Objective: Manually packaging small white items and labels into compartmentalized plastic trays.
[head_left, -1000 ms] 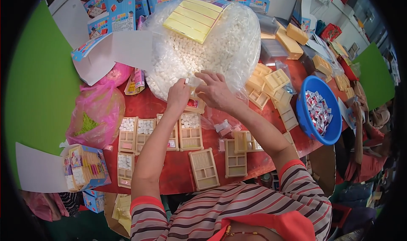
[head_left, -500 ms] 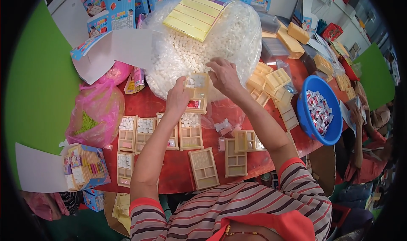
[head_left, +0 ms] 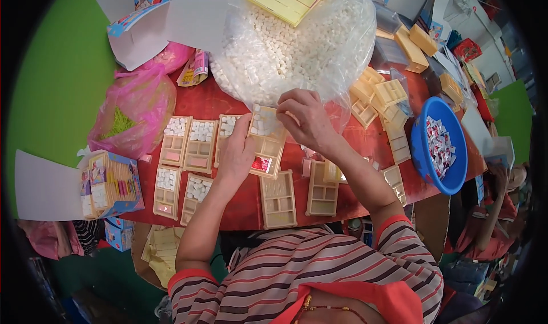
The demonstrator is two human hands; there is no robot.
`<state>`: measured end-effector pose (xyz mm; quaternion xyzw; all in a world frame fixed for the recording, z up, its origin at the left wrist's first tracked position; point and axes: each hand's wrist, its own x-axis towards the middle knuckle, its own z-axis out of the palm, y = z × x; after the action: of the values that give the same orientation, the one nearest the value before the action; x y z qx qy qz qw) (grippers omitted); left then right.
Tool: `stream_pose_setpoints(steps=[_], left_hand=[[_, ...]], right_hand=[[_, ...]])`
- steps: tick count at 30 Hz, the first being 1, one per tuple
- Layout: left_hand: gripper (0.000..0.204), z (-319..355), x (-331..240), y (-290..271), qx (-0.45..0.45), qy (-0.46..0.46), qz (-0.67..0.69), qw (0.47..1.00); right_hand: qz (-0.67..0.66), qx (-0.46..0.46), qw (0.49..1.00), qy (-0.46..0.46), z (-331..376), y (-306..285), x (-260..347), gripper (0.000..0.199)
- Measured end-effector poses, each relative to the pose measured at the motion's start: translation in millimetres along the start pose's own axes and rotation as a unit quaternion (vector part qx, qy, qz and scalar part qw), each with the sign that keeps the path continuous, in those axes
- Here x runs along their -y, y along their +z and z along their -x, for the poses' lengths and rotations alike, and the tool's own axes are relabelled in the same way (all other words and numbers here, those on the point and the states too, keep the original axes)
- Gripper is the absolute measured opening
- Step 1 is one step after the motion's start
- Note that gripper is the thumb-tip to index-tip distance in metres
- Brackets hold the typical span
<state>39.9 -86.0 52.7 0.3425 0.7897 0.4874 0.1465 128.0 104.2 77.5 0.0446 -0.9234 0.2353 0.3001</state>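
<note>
Held tray: in front of you, its far compartment full of white pieces, a red packet in a near one; the rest looks bare.
Left hand: you grip the tray's left side.
Right hand: your fingers are curled at its far right corner; whether they pinch anything, I cannot tell.
Filled trays: five on your left show white pieces, so that portion looks done; some of their near compartments look bare.
Bare trays: two nearer you show no white pieces and look left to do.
Bag: beyond your hands, plenty of white pieces left; a yellow sheet lies over its far part.
Blue basin: to your right, holding packets.
In the way: your left hand and forearm partly cover two filled trays.
</note>
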Motion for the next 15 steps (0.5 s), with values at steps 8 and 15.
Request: stream_pose_setpoints(steps=[8, 15], left_hand=[[0.042, 74.9, 11.3, -11.6, -0.014, -0.037, 0.014, 0.999], [0.045, 137.0, 22.4, -9.0, -0.043, -0.077, -0.04, 0.995]], right_hand=[[0.278, -0.091, 0.956, 0.019, -18.9, -0.5, -23.0, 0.025], [-0.088, 0.236, 0.968, 0.003, 24.3, 39.6, 52.1, 0.029]])
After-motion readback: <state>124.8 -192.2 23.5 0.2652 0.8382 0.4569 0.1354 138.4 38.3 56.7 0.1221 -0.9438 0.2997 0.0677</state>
